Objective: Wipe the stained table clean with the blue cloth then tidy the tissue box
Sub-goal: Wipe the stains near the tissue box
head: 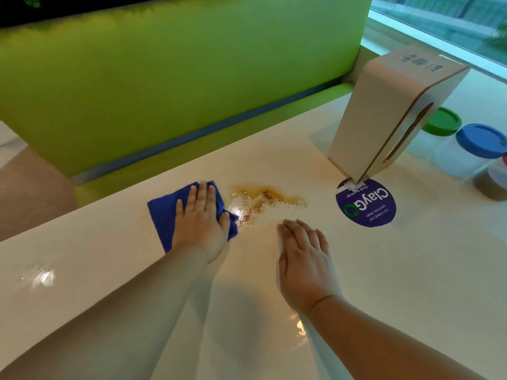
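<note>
The glossy white table (384, 270) carried a brown stain (263, 200) with scattered grains near its middle. The left hand (201, 223) pressed flat, fingers straight, on the blue cloth (164, 212) just left of the stain. The right hand (304, 259) lay flat and open on the tabletop just in front of it. The tissue box (384, 105) stood on end, tilted, at a purple sticker (366, 202) to the right, with lidded jars (478, 141) beyond. The table's far edge ran along a green bench (164, 78), and a window (452, 17) lay far right.
</note>
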